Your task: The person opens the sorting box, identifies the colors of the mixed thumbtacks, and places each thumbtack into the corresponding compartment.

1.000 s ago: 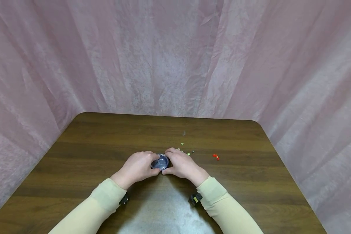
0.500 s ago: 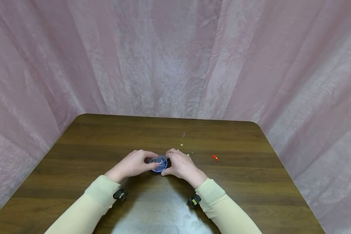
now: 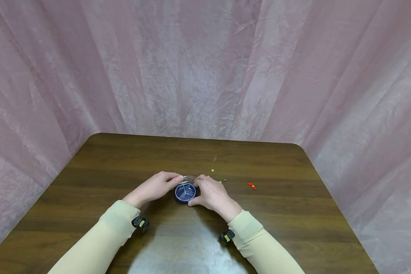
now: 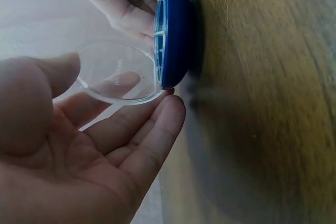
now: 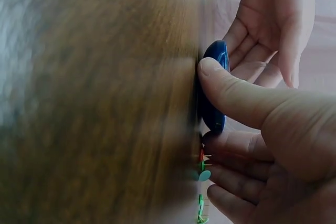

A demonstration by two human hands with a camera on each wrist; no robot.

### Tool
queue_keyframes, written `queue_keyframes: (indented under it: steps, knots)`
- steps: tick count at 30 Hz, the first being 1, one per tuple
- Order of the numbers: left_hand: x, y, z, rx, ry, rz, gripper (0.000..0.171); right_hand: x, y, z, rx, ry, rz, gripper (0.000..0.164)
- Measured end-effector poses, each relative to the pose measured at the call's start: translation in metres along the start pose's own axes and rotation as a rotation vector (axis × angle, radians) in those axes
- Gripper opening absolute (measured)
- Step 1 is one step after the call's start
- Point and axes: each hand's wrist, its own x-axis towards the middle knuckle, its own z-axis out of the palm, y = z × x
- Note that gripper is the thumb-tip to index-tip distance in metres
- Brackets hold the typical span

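Note:
A small round blue case (image 3: 185, 193) sits on the table, its inside split by dividers into three compartments. Its clear lid (image 4: 118, 72) is swung up on the far side. My left hand (image 3: 154, 186) holds the lid, thumb at the rim and fingers behind it, as the left wrist view shows. My right hand (image 3: 212, 193) grips the case's right side, with the thumb (image 5: 215, 72) on the near edge and fingers on the far side. No contents are visible in the compartments.
Several pale green thumbtacks (image 3: 212, 170) lie beyond my right hand, some partly hidden by it. A small cluster of red thumbtacks (image 3: 252, 186) lies farther right. The brown wooden table (image 3: 277, 220) ends at a pink curtain (image 3: 205, 68).
The lid has gone from lying over the case to standing raised at the far side. My left hand moved away from the case's near side with it. The right hand stayed almost still.

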Motion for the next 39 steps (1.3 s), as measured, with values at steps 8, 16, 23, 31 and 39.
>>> queue_keyframes:
  steps: [8,16,23,31,39]
  knots:
    - [0.011,-0.007,0.005,-0.212,-0.011,-0.02,0.048,0.0,-0.002,0.001,-0.003,0.028,0.015,0.055]
    - [0.02,-0.01,0.014,-0.37,0.004,-0.03,0.05,-0.005,0.0,0.0,0.005,0.048,0.028,0.054]
    - [0.027,-0.009,0.029,-0.419,0.019,-0.051,0.057,-0.017,0.01,-0.011,0.033,-0.023,0.015,0.058]
    - [0.026,-0.006,0.039,-0.463,0.006,-0.012,0.05,-0.029,0.021,-0.015,0.073,-0.025,0.006,0.054]
    - [0.031,-0.001,0.042,-0.618,-0.041,-0.017,0.047,-0.032,0.025,-0.016,0.011,0.039,0.031,0.057]
